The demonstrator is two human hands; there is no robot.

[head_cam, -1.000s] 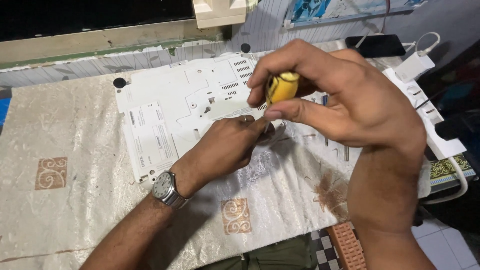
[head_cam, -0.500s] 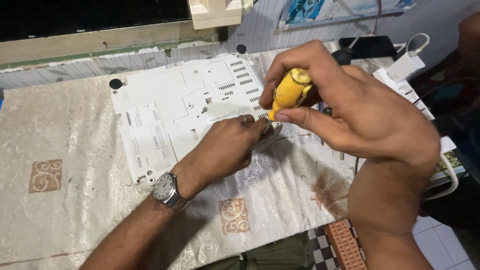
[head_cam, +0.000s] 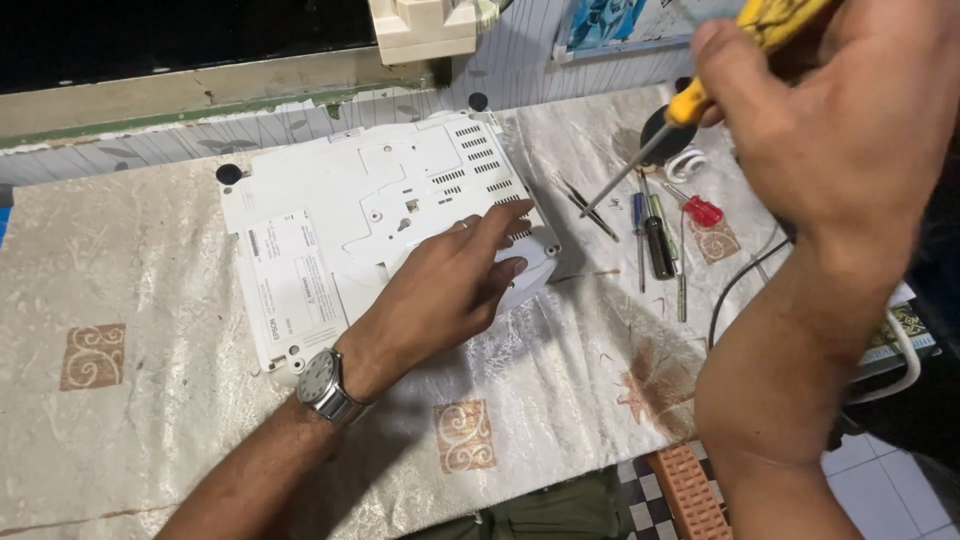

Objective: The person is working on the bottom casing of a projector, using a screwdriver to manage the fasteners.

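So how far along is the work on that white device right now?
Done: the white device lies underside up on the cloth-covered table, with spare screwdrivers laid out beside it. In hand: the left hand rests flat on the casing, and the right hand holds a yellow-handled screwdriver raised clear of it. Left: the casing looks closed; whether any screws are out is too small to tell.
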